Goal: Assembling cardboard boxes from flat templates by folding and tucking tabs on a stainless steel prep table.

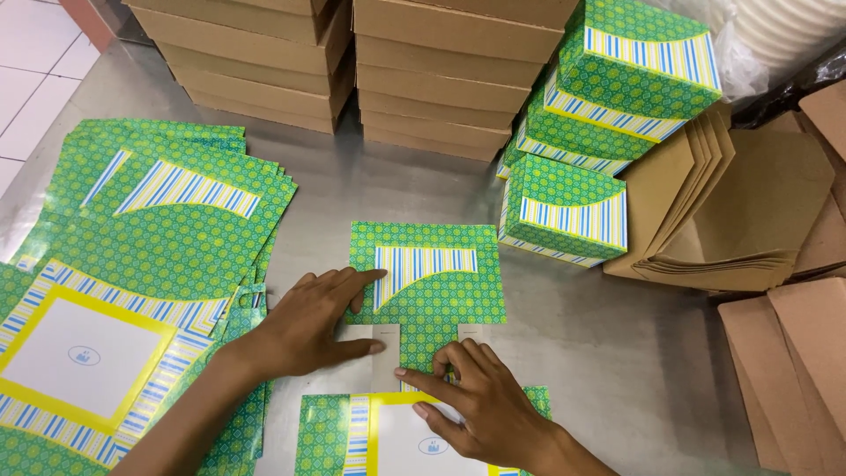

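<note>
While I watch through the head camera, the only view I have, the flat green box blank (427, 291) lies on the steel table (617, 370) just ahead of both hands, at about 12 o'clock from them. Its long axis runs from 6 to 12 o'clock, straight away from me; the panel with the blue-striped curve points toward 12, and the panel with the yellow-bordered white square sits nearest me at 6.

My left hand (308, 322) lies flat and open on the blank's left edge, fingers spread toward 3 o'clock, pressing it down rather than gripping. My right hand (476, 401) rests over the narrow neck of the blank, fingertips curled onto the card; I judge it a light pinch at a fold, not a full clamp. Both hands touch the blank, and the right is nearer its middle.

At 9 o'clock lies a fanned stack of flat blanks (150, 229). At 1 o'clock stand folded green boxes (573, 211), with brown cardboard boxes (432, 79) at 12 and brown card sheets (731, 220) at 3.
</note>
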